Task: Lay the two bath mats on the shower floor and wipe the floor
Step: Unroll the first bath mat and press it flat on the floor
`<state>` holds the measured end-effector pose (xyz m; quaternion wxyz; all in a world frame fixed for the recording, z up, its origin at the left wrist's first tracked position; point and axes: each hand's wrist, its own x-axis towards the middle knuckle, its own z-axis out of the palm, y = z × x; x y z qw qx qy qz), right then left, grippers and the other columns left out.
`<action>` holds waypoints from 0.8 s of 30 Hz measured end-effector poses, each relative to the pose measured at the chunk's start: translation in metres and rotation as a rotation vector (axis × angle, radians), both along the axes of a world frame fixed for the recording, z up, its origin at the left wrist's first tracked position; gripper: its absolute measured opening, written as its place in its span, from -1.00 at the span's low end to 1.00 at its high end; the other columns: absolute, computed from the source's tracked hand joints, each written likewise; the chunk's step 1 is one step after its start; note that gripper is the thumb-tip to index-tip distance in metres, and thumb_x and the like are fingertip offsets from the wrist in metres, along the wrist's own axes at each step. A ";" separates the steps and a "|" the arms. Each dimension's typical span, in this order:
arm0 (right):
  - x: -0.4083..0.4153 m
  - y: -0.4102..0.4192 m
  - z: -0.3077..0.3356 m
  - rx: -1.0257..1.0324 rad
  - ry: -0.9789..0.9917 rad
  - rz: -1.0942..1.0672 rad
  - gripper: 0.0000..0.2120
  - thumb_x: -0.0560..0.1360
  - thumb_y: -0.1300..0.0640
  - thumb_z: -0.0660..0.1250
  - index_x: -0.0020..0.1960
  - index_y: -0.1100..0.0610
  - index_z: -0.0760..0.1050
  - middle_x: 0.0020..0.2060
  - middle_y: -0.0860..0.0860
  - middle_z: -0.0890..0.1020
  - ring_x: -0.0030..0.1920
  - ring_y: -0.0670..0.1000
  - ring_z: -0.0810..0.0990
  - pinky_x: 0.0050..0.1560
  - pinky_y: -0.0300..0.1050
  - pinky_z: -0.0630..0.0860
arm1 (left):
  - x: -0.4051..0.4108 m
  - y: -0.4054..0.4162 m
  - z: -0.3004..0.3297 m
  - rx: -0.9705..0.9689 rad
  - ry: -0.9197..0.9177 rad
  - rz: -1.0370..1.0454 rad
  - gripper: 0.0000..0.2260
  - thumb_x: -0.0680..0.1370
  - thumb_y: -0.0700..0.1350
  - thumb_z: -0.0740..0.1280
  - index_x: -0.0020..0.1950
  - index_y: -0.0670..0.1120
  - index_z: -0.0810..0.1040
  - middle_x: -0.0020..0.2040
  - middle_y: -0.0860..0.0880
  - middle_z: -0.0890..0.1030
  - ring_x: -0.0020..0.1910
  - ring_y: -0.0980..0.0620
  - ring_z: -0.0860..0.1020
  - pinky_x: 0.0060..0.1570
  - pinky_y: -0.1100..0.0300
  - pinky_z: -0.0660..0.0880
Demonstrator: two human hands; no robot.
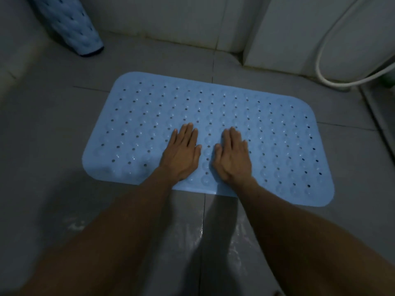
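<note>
Right now your left hand (181,153) and right hand (233,155) lie palm-down, side by side, on the near middle of the blue bath mat (277,133), fingers straight and close together, pressing flat and gripping nothing. That mat lies spread on the grey tiled shower floor (53,129), its near edge just under your wrists. A second, rolled mat (70,24) of the same blue stands in the far left corner against the wall, well apart from the flat one. At far right a white hose (327,50) loops down the wall.
</note>
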<state>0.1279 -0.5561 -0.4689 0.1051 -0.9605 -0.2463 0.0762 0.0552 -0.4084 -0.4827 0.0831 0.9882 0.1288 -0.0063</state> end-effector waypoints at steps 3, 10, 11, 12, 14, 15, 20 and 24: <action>-0.009 0.003 -0.010 -0.001 -0.007 -0.022 -0.39 0.67 -0.13 -0.15 0.62 0.13 -0.16 0.61 0.08 -0.11 0.60 0.04 -0.19 0.58 0.06 -0.20 | 0.000 -0.001 -0.004 -0.011 -0.023 0.008 -0.45 0.64 0.08 -0.22 0.58 -0.16 -0.06 0.59 -0.14 -0.06 0.57 -0.07 -0.11 0.53 -0.01 -0.19; -0.007 0.005 -0.009 0.060 -0.023 -0.051 -0.39 0.65 -0.12 -0.06 0.63 0.06 -0.08 0.61 0.05 -0.03 0.60 0.03 -0.13 0.58 0.05 -0.17 | 0.004 0.000 -0.004 0.002 -0.059 0.027 -0.41 0.59 0.08 -0.17 0.58 -0.17 0.01 0.58 -0.17 0.05 0.56 -0.12 0.02 0.52 -0.10 -0.01; -0.006 0.005 -0.009 0.060 -0.021 -0.058 -0.39 0.64 -0.12 -0.06 0.63 0.05 -0.08 0.61 0.05 -0.02 0.60 0.03 -0.12 0.58 0.05 -0.17 | 0.004 0.000 -0.005 0.014 -0.063 0.027 -0.42 0.61 0.07 -0.12 0.57 -0.18 0.05 0.57 -0.18 0.09 0.56 -0.13 0.06 0.51 -0.12 0.03; -0.005 0.006 -0.009 0.054 -0.021 -0.067 -0.39 0.64 -0.12 -0.05 0.63 0.04 -0.08 0.61 0.05 -0.02 0.60 0.03 -0.11 0.58 0.06 -0.16 | 0.004 0.001 -0.005 0.023 -0.062 0.024 -0.43 0.61 0.05 -0.08 0.57 -0.19 0.08 0.57 -0.19 0.11 0.55 -0.14 0.09 0.50 -0.15 0.05; -0.005 0.007 -0.009 0.032 -0.028 -0.081 -0.38 0.63 -0.12 -0.04 0.63 0.03 -0.08 0.61 0.05 -0.01 0.60 0.05 -0.09 0.58 0.07 -0.14 | 0.004 0.001 -0.004 0.022 -0.059 0.008 -0.44 0.61 0.04 -0.01 0.56 -0.20 0.13 0.56 -0.20 0.14 0.54 -0.15 0.12 0.48 -0.18 0.06; -0.005 0.008 -0.010 0.022 -0.031 -0.082 -0.38 0.62 -0.12 -0.04 0.63 0.02 -0.09 0.61 0.05 0.00 0.60 0.05 -0.09 0.58 0.07 -0.14 | 0.005 0.002 -0.002 0.018 -0.059 0.000 -0.44 0.60 0.03 0.01 0.55 -0.21 0.14 0.55 -0.21 0.15 0.54 -0.16 0.12 0.48 -0.18 0.06; -0.002 0.008 -0.005 0.010 -0.004 -0.099 -0.36 0.59 -0.12 -0.04 0.63 0.03 -0.06 0.61 0.07 0.02 0.60 0.06 -0.07 0.58 0.08 -0.12 | 0.010 0.001 0.003 0.017 -0.013 -0.025 -0.41 0.56 0.01 0.06 0.55 -0.22 0.14 0.57 -0.21 0.07 0.56 -0.16 0.00 0.49 -0.21 0.01; 0.000 0.009 -0.002 0.009 0.014 -0.101 -0.35 0.59 -0.12 -0.01 0.62 0.05 -0.02 0.60 0.08 0.05 0.60 0.08 -0.04 0.57 0.08 -0.10 | 0.014 0.002 0.002 0.009 0.038 -0.001 -0.38 0.54 0.03 0.06 0.56 -0.21 0.10 0.58 -0.18 0.01 0.57 -0.14 -0.06 0.48 -0.24 0.00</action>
